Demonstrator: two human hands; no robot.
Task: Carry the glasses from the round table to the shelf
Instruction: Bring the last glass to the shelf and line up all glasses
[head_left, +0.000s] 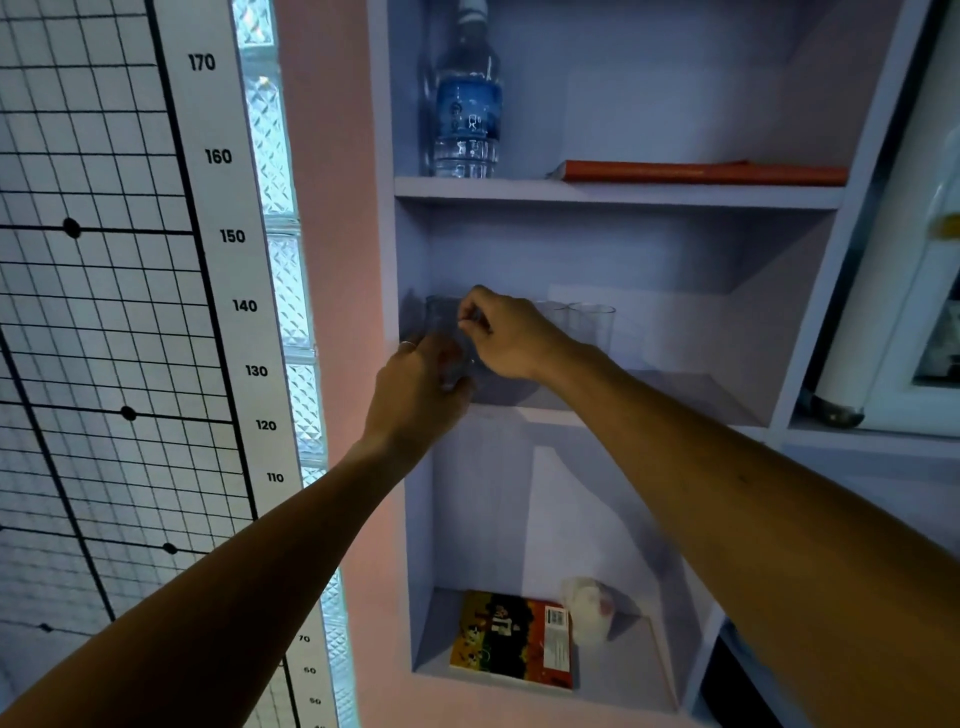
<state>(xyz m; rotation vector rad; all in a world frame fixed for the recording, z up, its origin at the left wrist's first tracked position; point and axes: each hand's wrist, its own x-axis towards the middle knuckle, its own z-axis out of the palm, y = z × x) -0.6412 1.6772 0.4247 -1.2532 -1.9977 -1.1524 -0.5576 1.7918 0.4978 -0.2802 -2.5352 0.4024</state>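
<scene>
Hidden: the clear drinking glass held in both hands (451, 347) is dim and partly covered by fingers; its base and rim are hard to trace against the shadowed back wall.
Cut off: both forearms run out of the lower edge; the clear plastic water bottle with a blue label (467, 104) loses its cap at the top edge.
Left hand: the left hand (415, 389) wraps the lower part of the glass from below and the side, with a thin ring showing on one finger.
Right hand: the right hand (506, 332) pinches what seems to be the upper rim of the same glass with curled fingertips.
Task thing: the glass sits at the left end of the middle compartment, just above or on the board; I cannot tell whether it touches.
Other glasses: two more clear tumblers (592, 327) stand upright at the back of the same compartment, right of the hands, close beside each other; the nearer-left one is half hidden by the right wrist.
Surface: a pale lilac built-in shelf unit (623, 195) with three compartments in view.
Top compartment: one bottle at the left, one flat orange book (701, 172) lying at the right.
Bottom compartment: one colourful paperback book (511, 642) lying flat, one crumpled white object (589, 608) just behind it, too blurred to name.
Room: a pink wall, a strip of glass blocks (280, 218), a white height scale with numbers (234, 236) and a black wire grid panel (93, 260) at the left; a white appliance door (909, 312) at the right.
</scene>
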